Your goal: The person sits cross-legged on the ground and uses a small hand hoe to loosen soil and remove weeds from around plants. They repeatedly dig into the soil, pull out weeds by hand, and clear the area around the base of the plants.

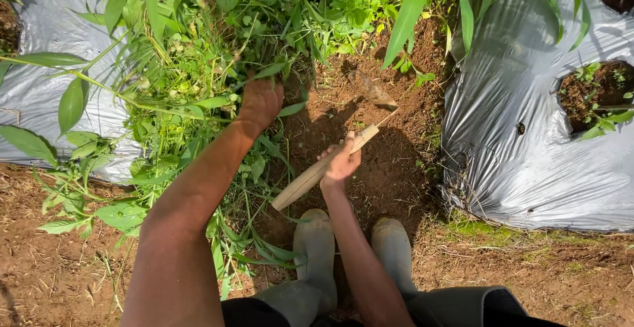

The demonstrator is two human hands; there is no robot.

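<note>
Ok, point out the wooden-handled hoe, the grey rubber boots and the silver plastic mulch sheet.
wooden-handled hoe (321, 170): head view, on the handle.
grey rubber boots (316, 241): head view, left boot's toe.
silver plastic mulch sheet (528, 162): head view, bare sheet.

Hard daylight falls from above, bright across the whole view. The silver plastic sheet (541, 162) on the right glares white along its creases. A dark shadow lies on the bare soil (389, 168) at centre, far of the boots. The focus is sharp throughout; leaves at the far edge bow slightly.

Two hands, left hand (260, 102) and right hand (341, 163), one wooden-handled hoe (328, 163), two rubber boots (316, 242), two silver mulch sheets (528, 142)
</note>
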